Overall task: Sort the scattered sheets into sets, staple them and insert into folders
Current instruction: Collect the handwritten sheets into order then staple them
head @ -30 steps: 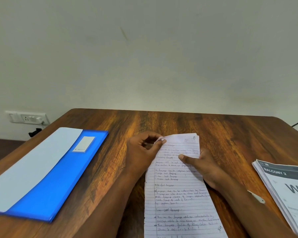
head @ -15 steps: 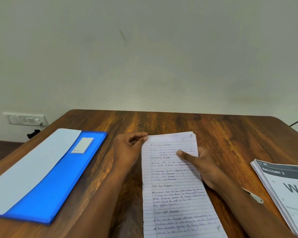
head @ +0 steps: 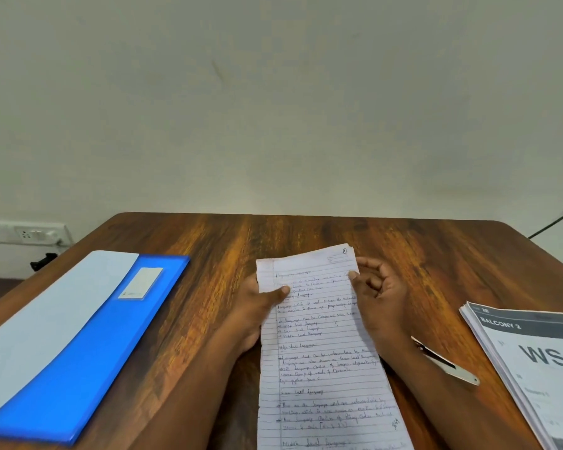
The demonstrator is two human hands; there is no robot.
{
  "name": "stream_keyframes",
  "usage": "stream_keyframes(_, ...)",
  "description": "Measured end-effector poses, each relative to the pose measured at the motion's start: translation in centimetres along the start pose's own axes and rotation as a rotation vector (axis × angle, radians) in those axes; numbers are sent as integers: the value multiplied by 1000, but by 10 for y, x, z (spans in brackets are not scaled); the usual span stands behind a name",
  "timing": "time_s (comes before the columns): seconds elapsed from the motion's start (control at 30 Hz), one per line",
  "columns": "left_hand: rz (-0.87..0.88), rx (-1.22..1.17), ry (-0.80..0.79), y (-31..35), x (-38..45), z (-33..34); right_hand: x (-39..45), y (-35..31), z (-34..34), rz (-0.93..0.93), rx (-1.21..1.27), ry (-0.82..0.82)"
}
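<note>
Handwritten ruled sheets (head: 322, 352) lie lengthwise at the middle of the wooden counter (head: 420, 254), their far end lifted slightly off the surface. The left hand (head: 257, 306) grips the left edge near the top, thumb laid over the page and fingers beneath. The right hand (head: 376, 297) stands at the right edge, thumb touching the margin, fingers loosely curled and apart; whether it actually pinches the paper cannot be told. A blue folder (head: 88, 345) with a pale sheet lying on it rests well to the left; a printed stack (head: 533, 368) headed "BALCONY 2" sits at the right edge. A stapler (head: 449, 365) lies just beside the right forearm, partly hidden. Assessment: the step in hand is squaring one set of sheets ahead of stapling. The next move calls for aligned edges, one hand keeping the set together, and the right hand reaching the stapler to fasten a top corner.
</note>
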State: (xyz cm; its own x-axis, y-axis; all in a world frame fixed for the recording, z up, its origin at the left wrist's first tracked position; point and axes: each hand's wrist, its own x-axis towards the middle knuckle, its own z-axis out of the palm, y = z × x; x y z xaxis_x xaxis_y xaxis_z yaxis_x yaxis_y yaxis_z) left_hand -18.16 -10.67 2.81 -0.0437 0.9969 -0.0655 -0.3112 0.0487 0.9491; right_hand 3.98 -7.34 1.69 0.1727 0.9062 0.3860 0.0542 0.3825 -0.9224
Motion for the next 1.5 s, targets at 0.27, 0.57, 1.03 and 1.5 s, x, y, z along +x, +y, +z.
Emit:
stream_keyframes(0.27,74,84,1,-6,2,2,-2,-12,-9,-244,-238,60)
stream_keyframes(0.57,129,143,-19,-12,3,0,-6,-7,-12,-467,-389,36)
stream_keyframes(1.03,128,191,18,-10,0,5,-7,-6,-16,-829,-489,21)
stream_keyframes(1.5,151,199,-6,-9,-2,6,-13,-11,-12,-855,-575,114)
